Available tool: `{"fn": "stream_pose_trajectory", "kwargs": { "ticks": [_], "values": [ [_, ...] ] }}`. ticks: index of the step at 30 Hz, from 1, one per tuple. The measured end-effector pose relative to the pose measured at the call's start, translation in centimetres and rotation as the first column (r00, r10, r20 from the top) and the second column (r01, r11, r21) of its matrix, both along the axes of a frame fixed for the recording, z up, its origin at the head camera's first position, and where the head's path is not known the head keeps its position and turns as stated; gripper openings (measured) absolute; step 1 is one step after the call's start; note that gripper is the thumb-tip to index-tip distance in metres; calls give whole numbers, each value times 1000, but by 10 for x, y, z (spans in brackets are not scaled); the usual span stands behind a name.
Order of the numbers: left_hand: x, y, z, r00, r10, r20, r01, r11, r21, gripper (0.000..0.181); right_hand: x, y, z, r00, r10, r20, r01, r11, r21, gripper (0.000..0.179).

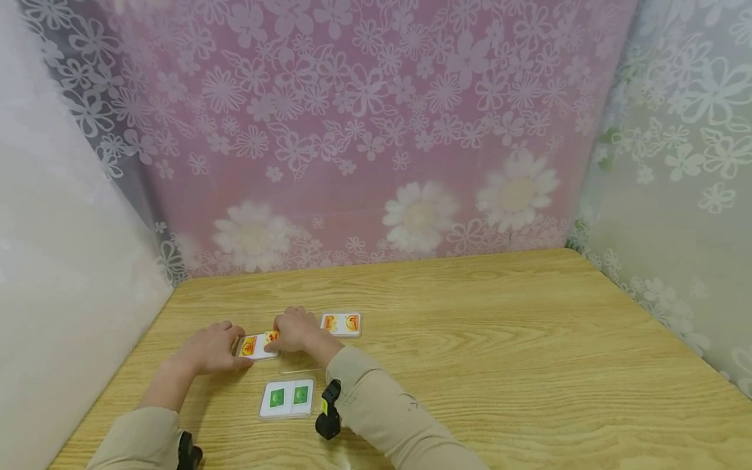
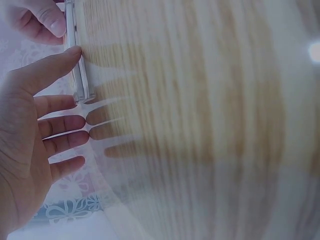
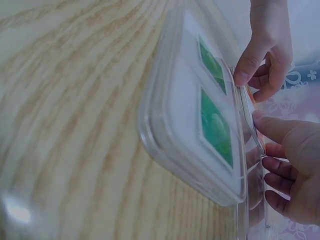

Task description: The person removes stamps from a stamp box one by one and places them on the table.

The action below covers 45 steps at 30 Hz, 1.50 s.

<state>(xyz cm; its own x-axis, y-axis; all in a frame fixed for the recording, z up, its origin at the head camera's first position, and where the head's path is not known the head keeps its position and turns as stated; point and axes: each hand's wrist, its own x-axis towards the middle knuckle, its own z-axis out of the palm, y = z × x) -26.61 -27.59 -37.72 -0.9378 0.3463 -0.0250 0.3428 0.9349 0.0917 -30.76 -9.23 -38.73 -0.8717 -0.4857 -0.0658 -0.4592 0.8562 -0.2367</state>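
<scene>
A white card with two orange pictures (image 1: 262, 346) lies in or on a flat clear case (image 2: 84, 85) between both hands. My left hand (image 1: 213, 349) grips the left end, thumb on the near edge and index finger at the end; its other fingers extend loosely past it. With thumb and fingertips my right hand (image 1: 296, 329) pinches the right end, thumb over the card's picture. Just right of it, a transparent plastic piece (image 1: 299, 367) lies on the table, partly covered by the right hand. Nearer me is a clear case with two green pictures (image 3: 175, 100).
Behind the right hand lies another clear case with two orange pictures (image 1: 341, 324). The wood-grain table (image 1: 499, 352) extends far to the right. Flowered curtains (image 1: 364, 130) hang along its back and sides.
</scene>
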Motion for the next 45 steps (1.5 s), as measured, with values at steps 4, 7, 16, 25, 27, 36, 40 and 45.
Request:
{"fn": "stream_pose_trajectory", "kwargs": {
  "ticks": [4, 7, 16, 25, 27, 36, 40, 45],
  "values": [
    [-1, -1, 0, 1000, -7, -2, 7, 1000, -3, 65, 0, -1, 0, 1000, -15, -3, 15, 1000, -3, 40],
    [-1, -1, -1, 1000, -11, -3, 11, 1000, -7, 66, 1, -1, 0, 1000, -26, 0, 26, 1000, -7, 38],
    [-5, -4, -5, 1000, 1, -10, -1, 1000, -10, 68, -4, -1, -2, 999, -20, -31, 18, 999, -49, 30],
    [-5, -3, -7, 1000, 8, -6, -8, 1000, -7, 67, -6, 3, 0, 998, -16, -68, 11, 998, -66, 21],
    [-5, -3, -6, 1000, 10, -5, -10, 1000, -8, 67, -5, 3, 0, 997, -18, -70, 14, 998, -67, 20],
    [-2, -1, -3, 1000, 15, 6, -15, 1000, -17, 68, -6, 5, -1, 997, -3, -83, -4, 995, -96, 11],
    [-1, 0, -3, 1000, 24, 13, -24, 1000, -14, 68, -9, 10, 0, 999, -1, -49, -8, 986, -167, 8],
    [-3, -1, -4, 1000, 23, 14, -22, 1000, -13, 68, -13, 17, 3, 998, -50, 28, 57, 944, -326, 10]
  ]
}}
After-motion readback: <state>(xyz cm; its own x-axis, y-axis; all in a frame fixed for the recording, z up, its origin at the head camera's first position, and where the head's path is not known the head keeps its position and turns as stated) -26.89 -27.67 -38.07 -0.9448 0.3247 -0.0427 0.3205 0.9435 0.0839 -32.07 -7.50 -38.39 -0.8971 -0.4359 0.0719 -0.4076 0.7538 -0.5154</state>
